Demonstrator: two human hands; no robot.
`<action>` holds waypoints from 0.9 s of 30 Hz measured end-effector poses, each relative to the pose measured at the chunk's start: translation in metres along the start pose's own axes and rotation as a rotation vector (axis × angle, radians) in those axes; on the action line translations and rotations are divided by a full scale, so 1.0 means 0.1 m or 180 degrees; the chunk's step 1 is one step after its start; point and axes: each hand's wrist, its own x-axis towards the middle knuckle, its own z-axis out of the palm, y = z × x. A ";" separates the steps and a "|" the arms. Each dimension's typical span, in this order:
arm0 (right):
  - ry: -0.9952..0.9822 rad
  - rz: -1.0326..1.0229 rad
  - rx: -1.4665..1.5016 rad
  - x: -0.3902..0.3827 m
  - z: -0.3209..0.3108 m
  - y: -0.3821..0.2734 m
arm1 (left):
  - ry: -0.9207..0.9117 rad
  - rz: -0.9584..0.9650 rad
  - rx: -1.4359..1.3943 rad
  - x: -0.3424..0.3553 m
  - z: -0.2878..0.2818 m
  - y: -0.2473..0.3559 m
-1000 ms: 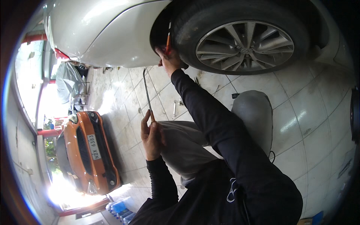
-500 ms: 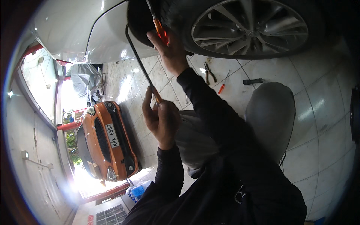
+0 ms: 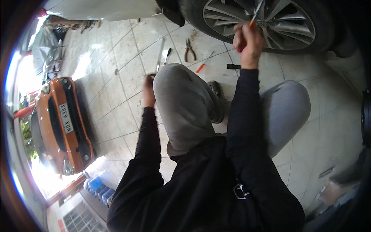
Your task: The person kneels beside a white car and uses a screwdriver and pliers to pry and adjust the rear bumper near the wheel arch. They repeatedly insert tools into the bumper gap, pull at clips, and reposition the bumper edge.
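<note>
My right hand (image 3: 249, 44) grips an orange-and-red handled screwdriver (image 3: 253, 19) in front of the wheel (image 3: 297, 31); its blade points up. My left hand (image 3: 150, 89) is low beside my left knee (image 3: 174, 85), fingers curled and partly hidden. A long thin metal bar (image 3: 160, 54) runs up from near it; whether the hand still holds it I cannot tell. On the tiled floor lie a black-handled tool (image 3: 167, 54), pliers (image 3: 189, 52), a red screwdriver (image 3: 200, 67) and a short black cylinder (image 3: 233, 66).
The pale car body (image 3: 96, 8) is above. At left stand an orange car (image 3: 54, 127) and a covered object (image 3: 44, 50). Packs of blue-topped bottles (image 3: 96, 185) sit at lower left. My right knee (image 3: 288, 108) is bent beside my right arm.
My right hand and screwdriver have left the wheel arch, moving right in front of the rim. My left hand has moved down beside my knee. The view now shows more floor and tools.
</note>
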 end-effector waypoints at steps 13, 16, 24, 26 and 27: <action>0.1350 0.2659 -0.4029 -1.96 -1.74 1.89 | -0.1271 0.0248 0.2353 -0.41 1.82 -0.99; 0.1343 0.2331 -0.4623 -2.00 -1.78 1.93 | -0.1807 0.0794 0.2175 -0.13 2.47 -0.62; 0.1228 0.1731 -0.3877 -1.56 -1.92 1.81 | -0.2511 0.1456 0.2532 0.65 3.46 -0.18; 0.1647 0.2053 -0.3004 -1.35 -1.82 1.75 | -0.2512 0.1256 0.2318 0.63 3.41 -0.02; 0.1940 0.2301 -0.2553 -1.41 -1.80 1.72 | -0.2634 0.1214 0.2000 0.54 3.36 0.21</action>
